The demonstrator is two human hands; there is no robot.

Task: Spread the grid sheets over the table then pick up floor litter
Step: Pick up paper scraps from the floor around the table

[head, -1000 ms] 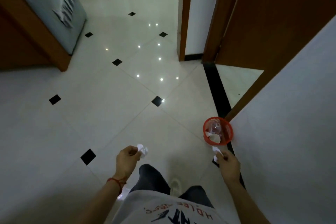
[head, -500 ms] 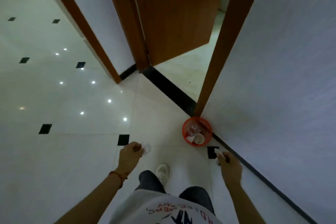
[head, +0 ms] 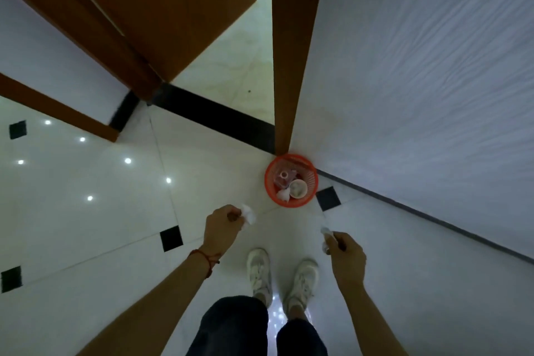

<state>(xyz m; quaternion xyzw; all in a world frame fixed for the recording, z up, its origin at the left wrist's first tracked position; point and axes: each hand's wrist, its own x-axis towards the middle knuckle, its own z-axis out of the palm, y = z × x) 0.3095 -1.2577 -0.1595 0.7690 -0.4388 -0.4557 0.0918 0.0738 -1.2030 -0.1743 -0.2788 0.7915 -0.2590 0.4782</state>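
A person stands on a white tiled floor [head: 86, 240] with black diamond insets, looking straight down at two white sneakers [head: 260, 272] and both outstretched arms. The left hand [head: 222, 225], a red cord at its wrist, pinches a crumpled white paper wad [head: 249, 213] between thumb and fingers, the grip closed on it. The right hand [head: 345, 251] holds a second, smaller scrap of white litter [head: 326, 235] at its fingertips, that grip likewise closed around the piece. Both hands hang above the floor, just short of a small red mesh wastebasket [head: 310, 182] that sits on the floor at the foot of a brown wooden door frame [head: 291, 66], against the white wall [head: 419, 81] and its dark baseboard. Inside the basket lie a paper cup, crumpled white paper and what looks like a clear plastic bottle. Beyond the frame a brown door [head: 173, 9] stands open.
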